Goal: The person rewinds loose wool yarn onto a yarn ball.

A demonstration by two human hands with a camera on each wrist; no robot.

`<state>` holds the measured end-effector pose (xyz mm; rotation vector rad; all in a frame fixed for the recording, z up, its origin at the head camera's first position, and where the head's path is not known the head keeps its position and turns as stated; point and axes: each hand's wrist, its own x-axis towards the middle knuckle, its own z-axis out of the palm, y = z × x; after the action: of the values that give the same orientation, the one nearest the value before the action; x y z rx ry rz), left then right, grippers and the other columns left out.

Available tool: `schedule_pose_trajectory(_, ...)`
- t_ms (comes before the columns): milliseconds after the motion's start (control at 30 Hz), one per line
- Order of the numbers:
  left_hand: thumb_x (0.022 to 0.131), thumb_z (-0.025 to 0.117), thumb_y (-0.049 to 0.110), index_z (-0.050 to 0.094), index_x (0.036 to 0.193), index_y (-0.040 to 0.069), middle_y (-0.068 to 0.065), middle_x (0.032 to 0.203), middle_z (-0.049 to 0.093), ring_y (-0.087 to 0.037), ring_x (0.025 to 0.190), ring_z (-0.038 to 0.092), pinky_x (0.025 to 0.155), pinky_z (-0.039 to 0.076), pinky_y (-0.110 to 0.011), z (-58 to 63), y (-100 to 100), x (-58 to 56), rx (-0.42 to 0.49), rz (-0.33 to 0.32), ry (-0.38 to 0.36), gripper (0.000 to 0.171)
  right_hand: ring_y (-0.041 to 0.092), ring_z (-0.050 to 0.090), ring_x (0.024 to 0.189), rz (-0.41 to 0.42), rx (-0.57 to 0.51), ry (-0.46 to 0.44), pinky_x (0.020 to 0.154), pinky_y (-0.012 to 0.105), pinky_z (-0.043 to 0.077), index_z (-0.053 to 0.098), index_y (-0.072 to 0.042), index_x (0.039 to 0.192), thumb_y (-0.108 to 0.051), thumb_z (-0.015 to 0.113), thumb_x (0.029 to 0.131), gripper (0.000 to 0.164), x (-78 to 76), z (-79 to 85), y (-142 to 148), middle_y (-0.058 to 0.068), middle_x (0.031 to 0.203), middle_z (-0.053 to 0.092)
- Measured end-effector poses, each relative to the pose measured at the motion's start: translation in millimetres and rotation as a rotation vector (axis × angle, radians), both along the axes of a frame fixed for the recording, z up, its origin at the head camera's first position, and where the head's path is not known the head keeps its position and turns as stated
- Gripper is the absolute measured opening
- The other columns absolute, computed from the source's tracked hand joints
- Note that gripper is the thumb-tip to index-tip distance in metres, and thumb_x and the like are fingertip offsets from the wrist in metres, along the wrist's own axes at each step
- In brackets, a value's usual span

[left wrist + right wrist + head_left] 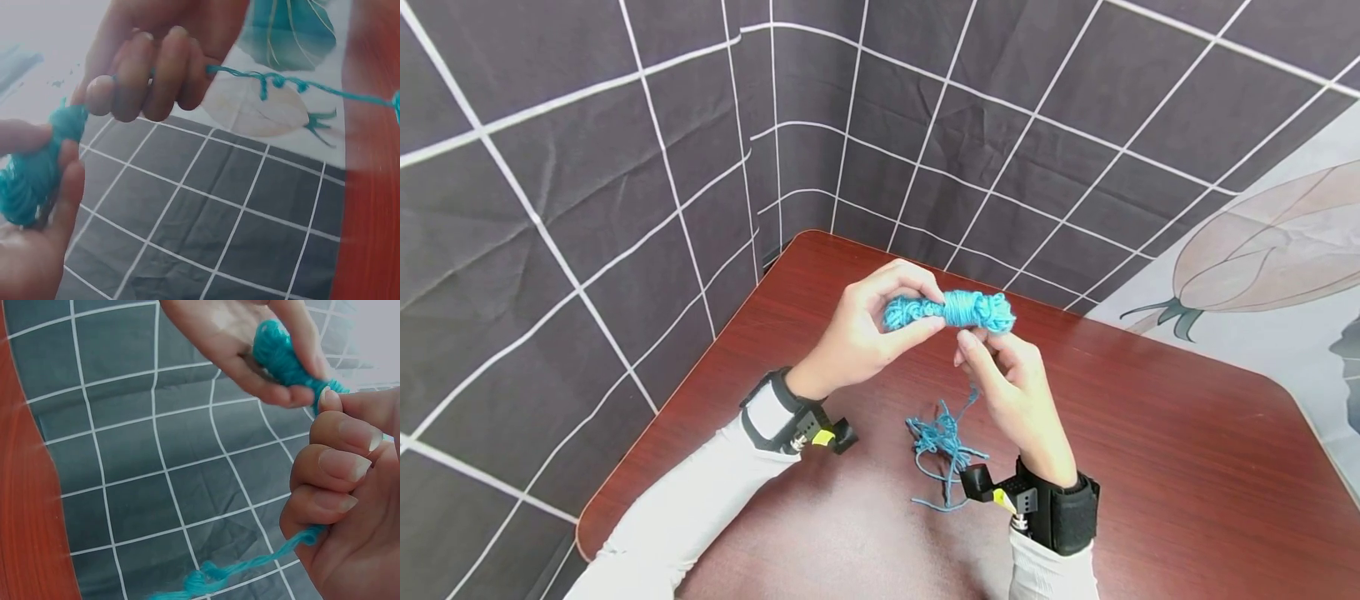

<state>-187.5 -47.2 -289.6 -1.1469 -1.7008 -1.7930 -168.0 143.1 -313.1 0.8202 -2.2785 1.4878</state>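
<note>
Left hand (859, 332) has thumb and fingers clamped on the blue yarn bundle (977, 310), held up roughly level above the worktop (1180, 450), wound band around its middle, loops bunched at both ends. Right hand (1021, 396) is just below the bundle's right half, fingers curled around the yarn strand (256, 564), which leaves below the little finger, knotty along its length. Loose yarn tangle (943, 442) lies on the worktop below, between the forearms, near the right wrist camera (977, 482).
</note>
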Motion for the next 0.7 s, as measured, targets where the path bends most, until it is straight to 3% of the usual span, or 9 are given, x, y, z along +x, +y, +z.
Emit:
schedule_pose_trajectory(200,0.071,0.069,-0.008,0.064,0.089,-0.007,-0.018,0.091,0.060,-0.019,0.090,0.054,0.075,0.050,-0.035,2.6,2.3,4.6,-0.076,0.211,0.101,0.019,0.011,0.033,0.045,-0.015,-0.005,0.007,0.042,0.028,0.030,0.058,-0.008,0.076,-0.006,0.051,0.093,0.019,0.4,0.8,-0.4,-0.001,0.053,0.038)
schedule_pose_trajectory(333,0.071,0.069,-0.006,0.067,0.091,-0.004,-0.015,0.092,0.061,-0.017,0.086,0.055,0.070,0.050,-0.031,2.4,1.3,5.9,-0.177,0.257,0.105,0.020,0.010,0.033,0.044,-0.013,-0.002,0.021,0.041,0.027,0.030,0.058,-0.008,0.076,-0.005,0.051,0.093,0.019,0.2,0.0,0.4,-0.001,0.053,0.039)
schedule_pose_trajectory(500,0.071,0.065,-0.006,0.066,0.086,-0.001,-0.012,0.088,0.061,-0.015,0.077,0.052,0.063,0.045,-0.028,2.0,-1.6,5.3,-0.291,0.180,0.067,0.017,0.010,0.035,0.044,-0.035,0.014,0.024,0.039,0.027,0.029,0.059,-0.008,0.076,-0.007,0.053,0.092,0.017,0.5,-0.4,0.6,0.000,0.056,0.045)
schedule_pose_trajectory(700,0.069,0.059,-0.008,0.061,0.075,0.000,-0.010,0.080,0.058,-0.015,0.076,0.051,0.062,0.044,-0.026,1.7,-6.2,0.7,-0.343,-0.044,0.042,0.010,0.010,0.037,0.046,-0.064,0.035,0.023,0.039,0.027,0.030,0.060,-0.008,0.076,-0.009,0.056,0.090,0.015,1.2,0.1,0.0,-0.001,0.060,0.052)
